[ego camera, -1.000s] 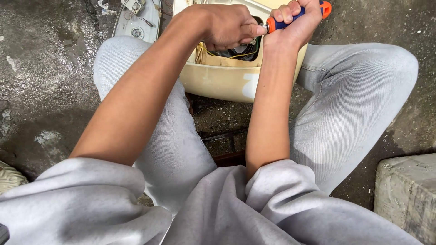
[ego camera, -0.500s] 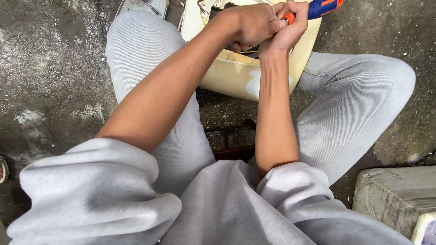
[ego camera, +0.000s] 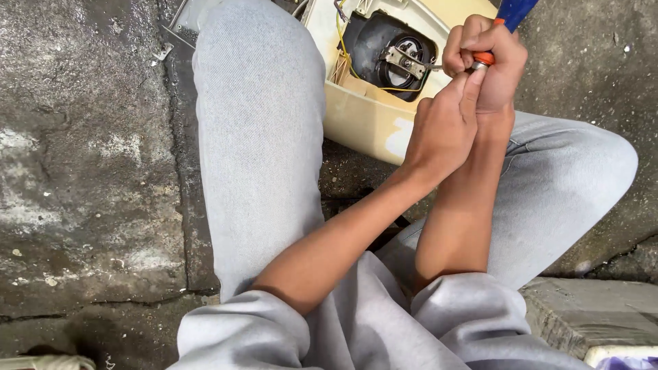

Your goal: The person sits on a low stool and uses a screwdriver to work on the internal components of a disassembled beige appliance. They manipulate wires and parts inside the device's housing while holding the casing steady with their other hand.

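Seen from my head camera, a cream plastic housing (ego camera: 363, 116) lies on the wet concrete floor (ego camera: 89, 171) between my knees, its open side facing up. Inside its dark round cavity (ego camera: 373, 48) sit a small metal bracket (ego camera: 404, 60) with a screw at its middle and thin yellow wires (ego camera: 340, 41) that run along the cavity's left edge and loop under the bracket.

My right hand (ego camera: 490, 65) is closed in a fist around a screwdriver (ego camera: 504, 20) with a blue and orange handle; its metal shaft points left towards the bracket, the tip at or just beside it, though I cannot tell whether they touch. My left hand (ego camera: 445, 123) sits directly below the right, fingers half curled, with the thumb (ego camera: 473, 85) raised and pressing against the orange collar of the screwdriver. It holds nothing else that I can see.

Both forearms cross the middle of the view and cover the lower right part of the housing. My left leg in grey trousers (ego camera: 260, 137) hides the housing's left side and part of a pale flat metal piece (ego camera: 179, 20) lying on the floor at the top left. A concrete block (ego camera: 589, 315) stands at the lower right, well apart from the hands.
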